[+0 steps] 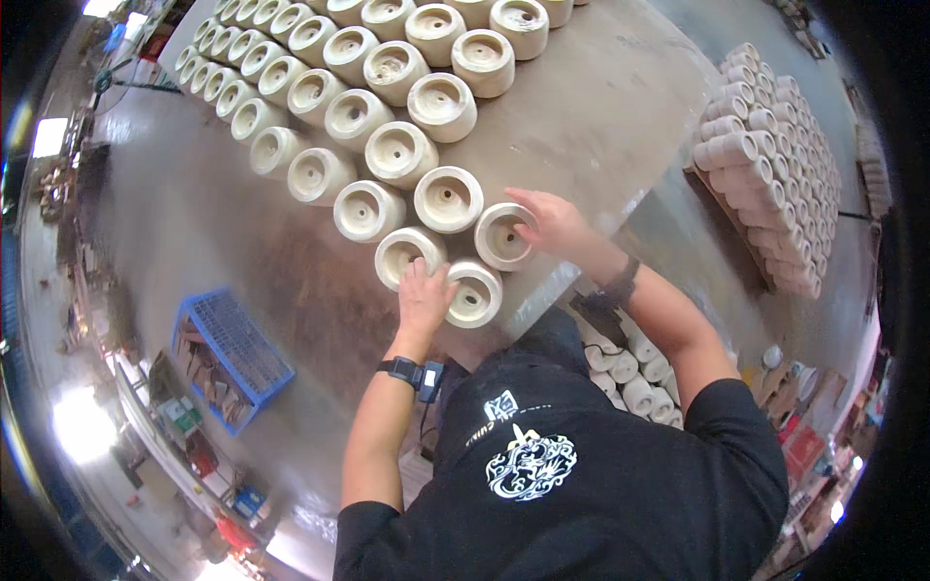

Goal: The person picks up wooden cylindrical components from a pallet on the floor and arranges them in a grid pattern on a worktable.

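Note:
Thick cream-coloured round moulds, plaster-like, stand in rows on a table, each with a round hollow and a small hole in its middle. My left hand (424,293) grips the near rim of a mould (389,254), fingertips bent over into its hollow. Beside its thumb is the nearest mould (475,308) at the table's corner. At another mould (497,250), my right hand (557,221) is open, its fingers stretched past the far right rim and its thumb over the hollow. Whether that thumb touches the wall I cannot tell.
The table (591,116) holds several more rows of moulds (356,116) toward the far left. A tall stack of similar pieces (765,165) stands on a pallet at right. A blue crate (239,339) sits on the floor at left. More pale pieces (635,373) lie below my right arm.

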`<state>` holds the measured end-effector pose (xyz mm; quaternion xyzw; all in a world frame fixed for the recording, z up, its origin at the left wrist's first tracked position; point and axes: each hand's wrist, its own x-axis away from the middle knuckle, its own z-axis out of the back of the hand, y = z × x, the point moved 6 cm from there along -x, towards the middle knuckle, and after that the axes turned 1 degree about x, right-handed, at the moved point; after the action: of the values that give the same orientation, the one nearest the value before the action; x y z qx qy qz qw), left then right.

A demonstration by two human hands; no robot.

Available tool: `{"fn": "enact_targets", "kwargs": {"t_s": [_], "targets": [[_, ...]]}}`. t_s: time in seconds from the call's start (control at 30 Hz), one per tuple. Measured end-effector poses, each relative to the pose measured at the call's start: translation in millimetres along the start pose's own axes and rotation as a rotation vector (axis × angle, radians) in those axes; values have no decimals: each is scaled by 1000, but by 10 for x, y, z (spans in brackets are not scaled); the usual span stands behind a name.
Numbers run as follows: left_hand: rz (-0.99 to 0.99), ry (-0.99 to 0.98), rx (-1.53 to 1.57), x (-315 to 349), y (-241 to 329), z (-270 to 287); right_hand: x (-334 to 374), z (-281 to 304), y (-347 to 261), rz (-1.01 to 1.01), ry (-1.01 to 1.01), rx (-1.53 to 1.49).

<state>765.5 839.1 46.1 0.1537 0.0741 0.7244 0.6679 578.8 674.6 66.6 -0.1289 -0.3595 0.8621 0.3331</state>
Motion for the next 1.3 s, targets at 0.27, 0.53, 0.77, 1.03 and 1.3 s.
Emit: {"fn": "enact_targets", "kwargs": {"t_s": [0.27, 0.53, 0.77, 1.03, 1.3], "targets": [[-44, 103, 62, 213, -34, 124, 1685, -191, 220, -445, 117, 154], [-162, 277, 204, 1142, -381, 108, 2992, -1222, -268, -771, -81, -81], [-124, 217, 220, 2059, -988, -358, 3447, -1672, -341, -864, -23, -102], [-269, 93, 269, 2053, -864, -487, 4476, -2084, -256, -1187, 83, -203], [-537, 4, 298, 1470, -95, -442, 6073, -3403, -311, -1397, 292, -457]]}}
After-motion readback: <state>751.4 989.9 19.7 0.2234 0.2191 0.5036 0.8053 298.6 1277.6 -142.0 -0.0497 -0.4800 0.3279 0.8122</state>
